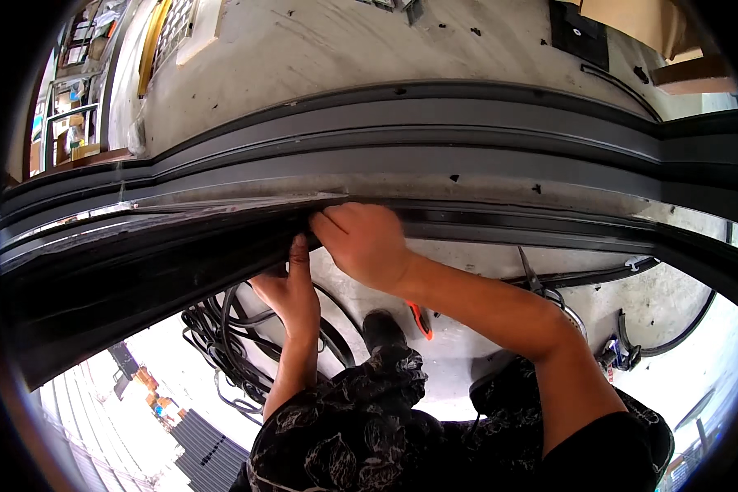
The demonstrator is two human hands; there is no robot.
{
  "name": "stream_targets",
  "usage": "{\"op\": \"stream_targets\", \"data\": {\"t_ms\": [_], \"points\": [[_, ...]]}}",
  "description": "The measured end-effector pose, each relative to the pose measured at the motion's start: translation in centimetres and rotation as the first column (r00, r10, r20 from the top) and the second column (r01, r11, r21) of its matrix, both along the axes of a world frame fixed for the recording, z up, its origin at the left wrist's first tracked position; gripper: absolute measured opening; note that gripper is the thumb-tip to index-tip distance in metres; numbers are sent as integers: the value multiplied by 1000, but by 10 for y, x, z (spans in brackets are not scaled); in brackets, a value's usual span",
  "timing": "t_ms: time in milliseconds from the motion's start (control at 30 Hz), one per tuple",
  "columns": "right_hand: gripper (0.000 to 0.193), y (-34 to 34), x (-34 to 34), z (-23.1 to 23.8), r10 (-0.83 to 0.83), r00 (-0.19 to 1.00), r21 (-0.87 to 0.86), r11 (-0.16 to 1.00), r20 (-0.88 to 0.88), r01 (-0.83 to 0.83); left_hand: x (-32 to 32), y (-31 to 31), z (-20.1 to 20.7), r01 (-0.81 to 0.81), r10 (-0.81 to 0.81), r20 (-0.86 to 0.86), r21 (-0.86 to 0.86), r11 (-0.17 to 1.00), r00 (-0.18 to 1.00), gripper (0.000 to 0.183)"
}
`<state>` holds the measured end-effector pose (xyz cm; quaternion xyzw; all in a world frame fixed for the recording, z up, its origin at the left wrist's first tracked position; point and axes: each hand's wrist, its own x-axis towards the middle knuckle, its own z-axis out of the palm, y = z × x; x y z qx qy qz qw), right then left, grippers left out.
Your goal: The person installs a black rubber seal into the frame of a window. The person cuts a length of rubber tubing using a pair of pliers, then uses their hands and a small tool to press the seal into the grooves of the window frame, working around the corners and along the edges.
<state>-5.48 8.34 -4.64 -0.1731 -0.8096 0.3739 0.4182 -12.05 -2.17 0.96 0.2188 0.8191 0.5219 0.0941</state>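
Note:
A glossy black sheet or panel (139, 283) slants across the left side and narrows toward my hands, where it meets a long dark rail (517, 225). My left hand (291, 295) grips its lower edge from below, thumb up on the near face and the other fingers partly hidden. Right beside it, my right hand (365, 246) is closed with curled fingers against the rail, at the sheet's narrow end. Its fingertips are hidden and slightly blurred, so whatever is pinched there does not show.
Beyond the rail runs a second, wider dark grey frame member (435, 123). Coiled black rubber strips or hoses (234, 348) lie on the floor at lower left. An orange-handled tool (420, 320) rests near my feet, with scissors-like blades (529, 269) farther right. Shelving (78, 115) stands at far left.

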Motion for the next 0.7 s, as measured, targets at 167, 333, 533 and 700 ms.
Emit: {"op": "stream_targets", "data": {"t_ms": [167, 333, 533, 700], "points": [[12, 2, 0, 4, -15, 1000, 14, 1000, 27, 15, 3, 3, -2, -23, 23, -28, 9, 1000, 999, 59], [9, 0, 2, 11, -11, 990, -19, 1000, 143, 14, 7, 9, -6, -103, 101, -134, -14, 995, 986, 59], [27, 32, 16, 12, 202, 903, -356, 933, 380, -59, 1, 4, -14, -143, 121, -314, -48, 989, 942, 64], [62, 60, 11, 0, 268, 943, -255, 943, 197, -214, -3, -1, -16, -86, 74, -297, -29, 996, 952, 62]]}}
